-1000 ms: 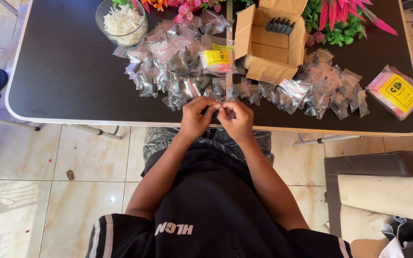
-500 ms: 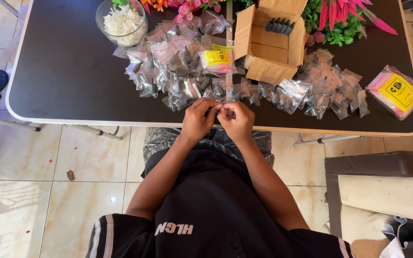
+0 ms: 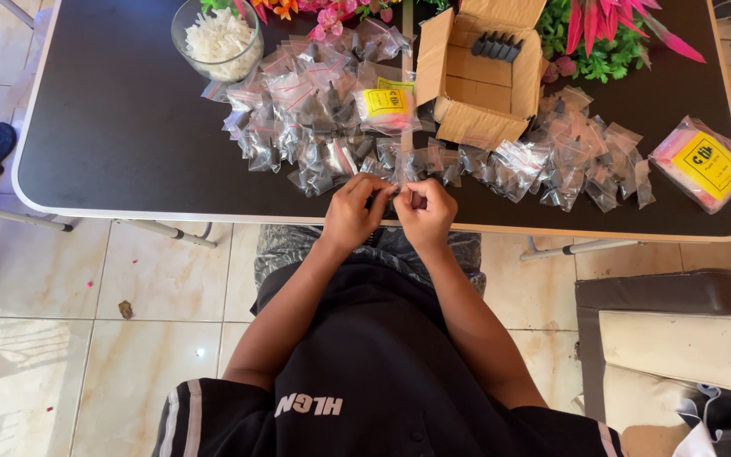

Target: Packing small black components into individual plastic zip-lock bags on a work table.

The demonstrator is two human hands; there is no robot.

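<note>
Item: small clear plastic bag [image 3: 401, 188], pinched between the fingertips of left hand [image 3: 355, 211] and right hand [image 3: 426, 213], both closed on it at the near edge of the black table [image 3: 120, 135], apparently held taut for pressing shut. Beyond: heap of filled clear bags [image 3: 315, 118], open cardboard box [image 3: 480, 72] holding dark parts, glass bowl [image 3: 217, 38] of white pieces, yellow-labelled packets [image 3: 704, 165]. Against the frame half a second ago: hands and bag unchanged in place.
</note>
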